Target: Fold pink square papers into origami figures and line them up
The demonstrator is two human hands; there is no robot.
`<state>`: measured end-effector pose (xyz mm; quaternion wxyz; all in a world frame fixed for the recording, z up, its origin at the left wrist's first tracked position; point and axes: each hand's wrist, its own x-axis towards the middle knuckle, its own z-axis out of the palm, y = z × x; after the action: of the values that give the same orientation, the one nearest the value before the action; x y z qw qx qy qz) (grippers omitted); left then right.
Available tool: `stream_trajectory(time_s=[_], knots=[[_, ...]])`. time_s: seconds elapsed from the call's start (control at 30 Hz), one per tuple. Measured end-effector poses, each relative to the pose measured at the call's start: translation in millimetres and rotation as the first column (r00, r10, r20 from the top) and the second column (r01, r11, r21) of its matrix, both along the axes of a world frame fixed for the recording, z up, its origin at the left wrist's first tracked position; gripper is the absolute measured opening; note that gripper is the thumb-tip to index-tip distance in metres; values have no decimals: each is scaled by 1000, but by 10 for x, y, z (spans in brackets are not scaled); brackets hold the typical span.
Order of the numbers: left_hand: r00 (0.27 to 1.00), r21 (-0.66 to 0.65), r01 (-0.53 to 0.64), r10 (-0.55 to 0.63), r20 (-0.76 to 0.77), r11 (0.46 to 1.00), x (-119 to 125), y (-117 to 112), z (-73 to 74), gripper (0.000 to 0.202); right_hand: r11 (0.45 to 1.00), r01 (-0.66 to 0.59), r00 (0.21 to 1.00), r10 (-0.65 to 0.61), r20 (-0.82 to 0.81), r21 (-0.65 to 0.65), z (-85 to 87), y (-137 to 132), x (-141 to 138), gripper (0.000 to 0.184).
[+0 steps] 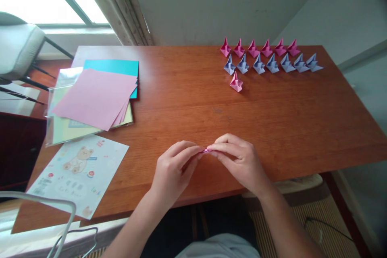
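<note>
Between my two hands, just above the table's near edge, is a small folded piece of pink paper (pixel 206 150). My left hand (pixel 177 165) pinches its left end with thumb and fingers together. From the other side my right hand (pixel 237 159) pinches the right end. Most of the paper is hidden by my fingertips, and only a thin edge shows. Farther back stands a light pink origami figure (pixel 236 83). Behind it are a row of several lilac origami figures (pixel 259 65) and a row of several dark pink origami figures (pixel 253 49).
On the left of the wooden table (pixel 175 100) lie pink paper sheets (pixel 96 96), turquoise paper (pixel 121 65) and a plastic sleeve (pixel 50 129). Nearer sits a white sheet with a bear print (pixel 105 161). A white curved tube (pixel 71 209) crosses the lower left corner. A chair (pixel 18 48) stands beyond.
</note>
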<state>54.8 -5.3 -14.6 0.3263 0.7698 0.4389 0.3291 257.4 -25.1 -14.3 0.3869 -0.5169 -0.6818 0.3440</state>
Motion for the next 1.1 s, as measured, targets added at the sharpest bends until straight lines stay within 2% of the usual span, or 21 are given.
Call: stream_trajectory(time_s=[0.33, 0.5, 0.77, 1.1], knots=[[999, 12, 0, 0, -40, 1000, -59, -12, 21, 9, 998, -42, 998, 44, -55, 39, -28, 0, -24, 15], [997, -26, 52, -53, -47, 998, -88, 4, 6, 12, 995, -54, 998, 57, -30, 78, -52, 36, -49, 13], [1000, 126, 21, -19, -15, 992, -112, 36, -35, 15, 983, -81, 983, 51, 179, 165, -129, 27, -59, 7], [990, 183, 71, -47, -131, 981, -90, 42, -109, 15, 984, -77, 979, 44, 198, 162, -131, 9, -92, 10]])
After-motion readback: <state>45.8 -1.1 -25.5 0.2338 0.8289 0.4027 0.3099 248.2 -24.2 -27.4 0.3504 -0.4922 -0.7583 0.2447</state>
